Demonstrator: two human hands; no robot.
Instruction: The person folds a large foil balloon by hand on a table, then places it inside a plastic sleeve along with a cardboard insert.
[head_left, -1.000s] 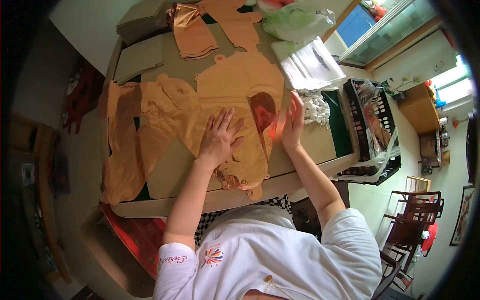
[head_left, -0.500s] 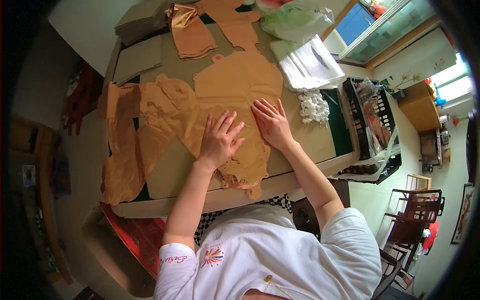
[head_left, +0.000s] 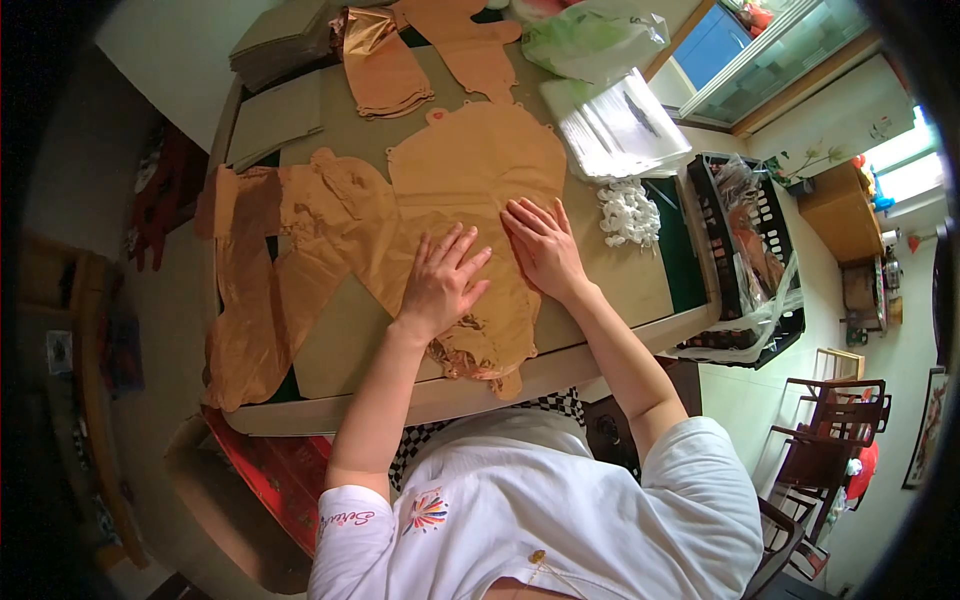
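Observation:
A flat, uninflated foil balloon (head_left: pixel 478 160) in rose gold lies across the table, with small tabs along its edge. My left hand (head_left: pixel 440 284) rests palm down on its lower middle, fingers slightly spread. My right hand (head_left: pixel 545 250) lies flat near the balloon's right edge, fingers stretched out. Both hands press on the foil without gripping it. Crumpled foil shows at the balloon's near end, below my left hand. Left of it lies another creased foil balloon (head_left: pixel 255 310), its border with the first hard to make out.
Folded rose-gold foil (head_left: pixel 385 75) lies at the back, beside stacked cardboard sheets (head_left: pixel 275 120). Clear plastic sleeves (head_left: pixel 625 130) and a white bundle (head_left: pixel 629 215) lie on the right. A black crate (head_left: pixel 745 260) stands beyond the table's right edge. Chairs (head_left: pixel 825 430) stand farther right.
Almost nothing differs. Both hands stay flat on the foil in nearly the same spots, and the balloon's outline is unchanged.

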